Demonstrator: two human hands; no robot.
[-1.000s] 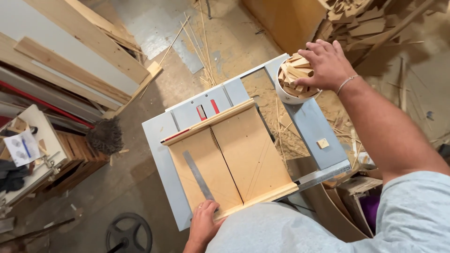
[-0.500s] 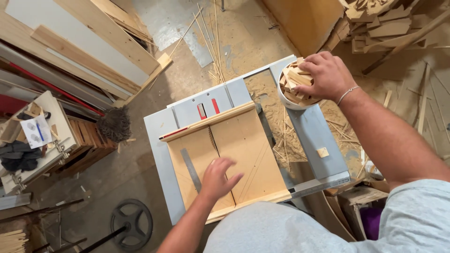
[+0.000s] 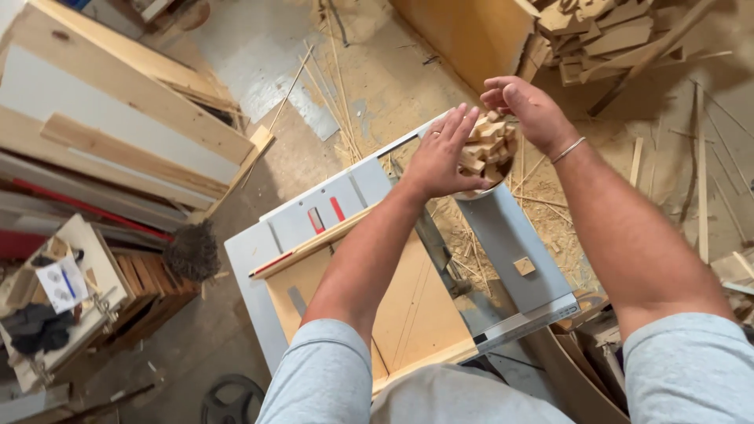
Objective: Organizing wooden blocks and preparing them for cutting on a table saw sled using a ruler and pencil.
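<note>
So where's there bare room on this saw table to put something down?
Bare grey table between the bowl of wood blocks and the small loose block; also the near-left corner. The wooden sled fills the middle; sawdust crowds the centre.

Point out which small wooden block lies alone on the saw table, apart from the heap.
The single square block on the grey table, near its front-right corner; the others are heaped between the left hand and right hand.

Left hand is off the wooden sled and now up against the near side of the bowl of wood blocks. Right hand shifted from gripping the bowl's top to its far side. I see both cupping it.
</note>
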